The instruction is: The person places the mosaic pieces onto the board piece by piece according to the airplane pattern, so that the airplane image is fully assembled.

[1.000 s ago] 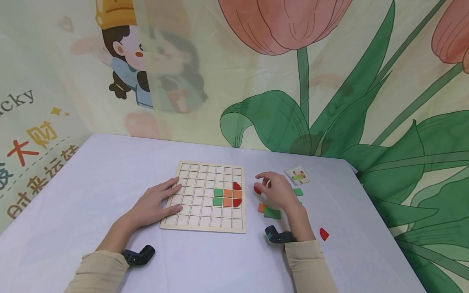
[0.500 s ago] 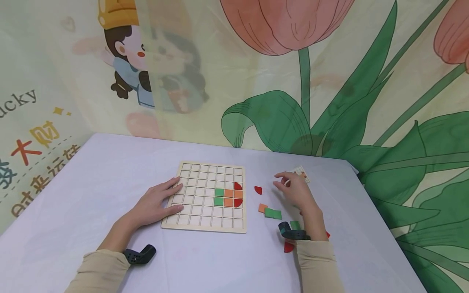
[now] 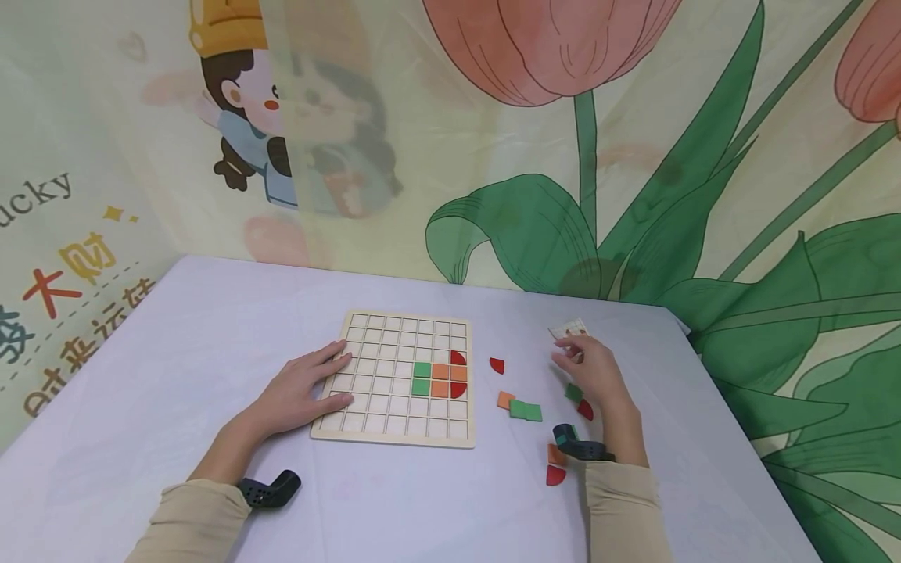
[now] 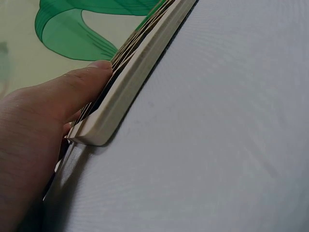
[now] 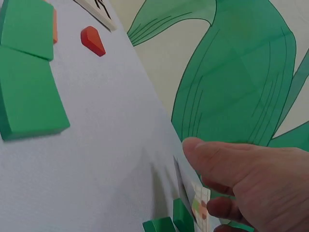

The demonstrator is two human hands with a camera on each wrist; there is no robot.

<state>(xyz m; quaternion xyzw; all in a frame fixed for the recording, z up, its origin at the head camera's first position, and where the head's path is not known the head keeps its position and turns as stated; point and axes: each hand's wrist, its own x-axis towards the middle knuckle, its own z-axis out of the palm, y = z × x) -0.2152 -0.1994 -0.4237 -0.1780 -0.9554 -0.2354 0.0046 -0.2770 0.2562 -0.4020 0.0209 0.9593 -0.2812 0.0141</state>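
Observation:
My left hand (image 3: pixel 303 387) rests spread on the left edge of a wooden grid board (image 3: pixel 380 363); its thumb lies along the rim in the left wrist view. On the board's right side sit green squares (image 3: pixel 421 378), orange squares (image 3: pixel 448 372) and red quarter-circle pieces (image 3: pixel 457 358). My right hand (image 3: pixel 594 375) hovers beside a small pattern card (image 3: pixel 570 327), fingers loosely bent with nothing visible between them. The right wrist view shows the card (image 5: pixel 200 208) partly behind the fingertips. Just under this hand lie a green piece (image 3: pixel 573 392) and a red piece (image 3: pixel 585 409).
Between board and right hand lie a red quarter-circle (image 3: pixel 497 365), an orange square (image 3: pixel 505 399) and green squares (image 3: pixel 526 410). Nearer the front are another orange piece (image 3: pixel 556 453) and a red one (image 3: pixel 555 475). A printed curtain (image 3: pixel 507 156) hangs behind the white table (image 3: pixel 394 500).
My right hand has moved right, from beside the loose red quarter-circle to the card, leaving that red piece on the table. My left hand stays on the board.

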